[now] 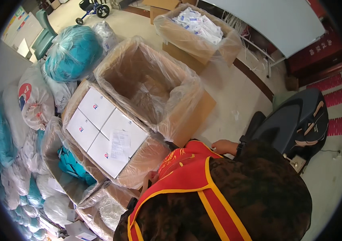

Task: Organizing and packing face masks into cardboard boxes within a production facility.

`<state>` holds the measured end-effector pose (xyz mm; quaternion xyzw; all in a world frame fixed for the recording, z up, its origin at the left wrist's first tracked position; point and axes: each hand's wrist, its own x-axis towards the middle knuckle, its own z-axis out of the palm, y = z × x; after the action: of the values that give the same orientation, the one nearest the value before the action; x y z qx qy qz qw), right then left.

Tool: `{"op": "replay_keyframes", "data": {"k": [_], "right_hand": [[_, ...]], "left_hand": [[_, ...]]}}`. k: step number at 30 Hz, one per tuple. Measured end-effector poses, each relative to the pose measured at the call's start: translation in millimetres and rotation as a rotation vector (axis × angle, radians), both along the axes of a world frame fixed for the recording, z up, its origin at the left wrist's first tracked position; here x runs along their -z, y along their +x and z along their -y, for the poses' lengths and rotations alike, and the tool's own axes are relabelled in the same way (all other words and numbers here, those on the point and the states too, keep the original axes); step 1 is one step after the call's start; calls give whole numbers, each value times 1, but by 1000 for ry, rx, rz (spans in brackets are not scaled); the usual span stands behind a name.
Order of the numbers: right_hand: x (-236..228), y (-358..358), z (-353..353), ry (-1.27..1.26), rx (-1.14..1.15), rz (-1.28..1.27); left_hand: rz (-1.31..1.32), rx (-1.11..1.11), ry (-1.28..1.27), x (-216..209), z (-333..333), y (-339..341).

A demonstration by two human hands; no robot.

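Observation:
My right hand (224,147), with a black watch at the wrist, is beside the edge of my red apron (187,166). Its fingers look loosely extended, with nothing visible in them. Only a small part of my left hand (151,176) shows, between the apron and a plastic-lined carton (140,170); the apron hides most of its fingers. Several white boxes (98,105) are packed flat in that carton. A printed paper sheet (119,145) lies on top of them. Just behind stands a larger open carton (187,82) with a clear plastic liner and no goods visible inside.
Another lined carton (167,28) at the back holds white packets (199,25). Stuffed clear bags (74,54) crowd the left side. Teal pieces (74,166) fill part of a carton at the left. A black backpack (295,120) sits on the right; a wheeled walker (92,11) stands far back.

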<state>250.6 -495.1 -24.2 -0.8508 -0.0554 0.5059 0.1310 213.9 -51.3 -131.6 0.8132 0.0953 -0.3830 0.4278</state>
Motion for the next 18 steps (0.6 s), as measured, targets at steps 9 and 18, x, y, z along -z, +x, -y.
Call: {"op": "replay_keyframes", "data": {"k": [9, 18], "right_hand": [[-5, -68, 59, 110, 476, -58], [3, -90, 146, 297, 1036, -188]], "left_hand": [[-99, 5, 26, 6, 18, -1], [-156, -87, 79, -6, 52, 6]]}}
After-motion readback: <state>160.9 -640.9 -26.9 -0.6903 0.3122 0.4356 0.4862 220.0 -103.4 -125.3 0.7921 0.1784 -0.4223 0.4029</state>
